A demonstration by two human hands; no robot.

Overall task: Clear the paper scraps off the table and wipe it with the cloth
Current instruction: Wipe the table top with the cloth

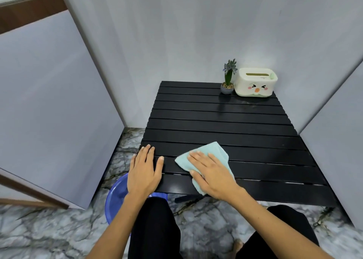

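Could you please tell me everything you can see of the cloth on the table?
The cloth is a pale mint-green piece of soft, towel-like fabric, loosely folded with rumpled edges. It lies flat on the near part of the black slatted table, with its near corner reaching the table's front edge. The right hand presses on it, palm down with the fingers straight, and covers its middle, so only its borders show. The left hand rests on the table beside it, apart from it.
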